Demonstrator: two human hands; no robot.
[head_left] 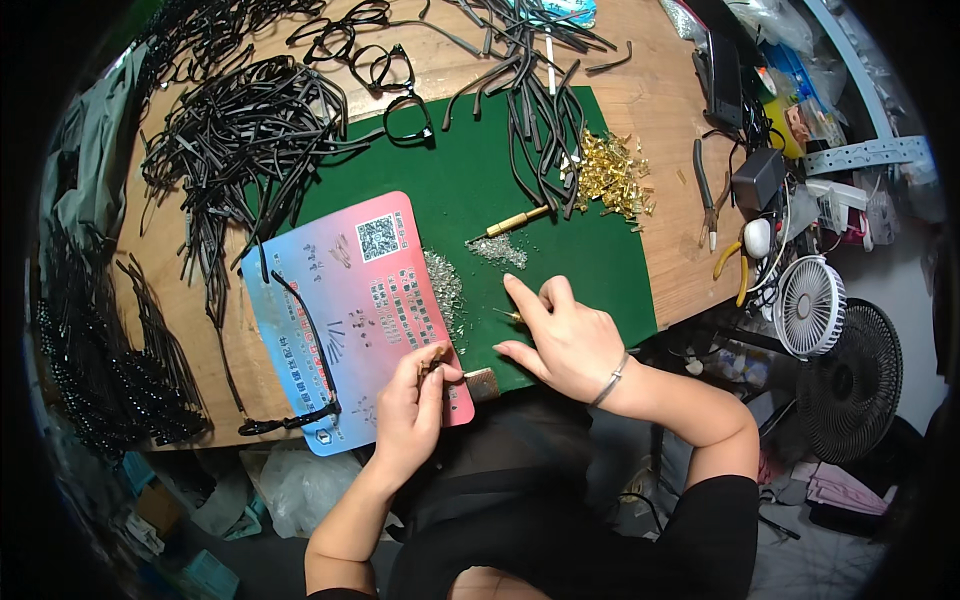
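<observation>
My left hand (408,405) is closed in a pinch over the lower right corner of a pink and blue printed mat (285,330). A small dark piece shows between its fingertips, too hidden to name. My right hand (578,345) hovers over the green mat (400,185), index finger and thumb stretched apart, other fingers curled. From under it pokes the thin tip of a brass-coloured screwdriver (512,316), seemingly held in the palm. Just past the index fingertip lies a small pile of tiny silver parts (503,250). Another brass screwdriver (515,223) lies beside that pile.
A heap of black temple arms (255,130) covers the left; more temples (545,130) lie beside gold parts (612,175) at the far right. Black glasses frames (383,68) line the back. Pliers (708,195) and a white fan (810,305) are at right.
</observation>
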